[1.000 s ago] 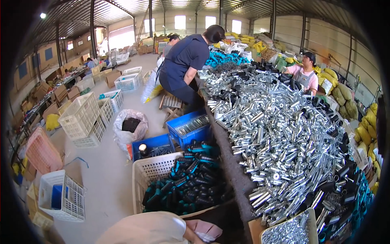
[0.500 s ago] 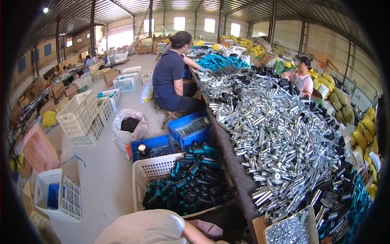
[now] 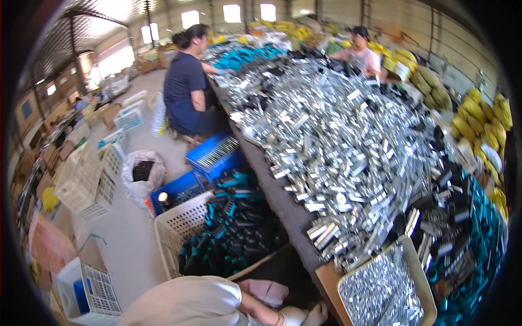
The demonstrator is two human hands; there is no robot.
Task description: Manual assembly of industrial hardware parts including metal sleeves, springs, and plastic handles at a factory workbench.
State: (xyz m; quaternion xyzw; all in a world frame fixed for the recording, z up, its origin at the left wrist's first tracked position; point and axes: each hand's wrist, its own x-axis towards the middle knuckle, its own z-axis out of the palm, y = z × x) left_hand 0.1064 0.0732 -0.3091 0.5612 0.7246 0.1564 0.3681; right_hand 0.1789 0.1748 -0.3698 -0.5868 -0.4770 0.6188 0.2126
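My left arm in a white sleeve [image 3: 185, 304] comes in along the lower edge, and my left hand [image 3: 304, 315] in a pale glove sits low beside the table's near end, next to a pink cloth [image 3: 266, 290]. The frame edge cuts off its fingers, so its grip is hidden. My right hand is out of view. Just right of the hand stands a cardboard tray [image 3: 331, 282] filled with small silver parts. Behind it a long table [image 3: 272, 190] carries a big heap of shiny metal pieces [image 3: 348, 136].
A white basket [image 3: 174, 228] of black and teal handles stands left of the table, with blue crates [image 3: 217, 155] behind it. A person in a dark blue top [image 3: 187, 92] sits further along, another person [image 3: 361, 51] at the far side. White crates [image 3: 87, 179] and yellow sacks [image 3: 478, 114] line the sides.
The person in dark blue has straightened from leaning over the table to sitting upright. My view has shifted closer to the table. My sleeve stays at the lower edge.
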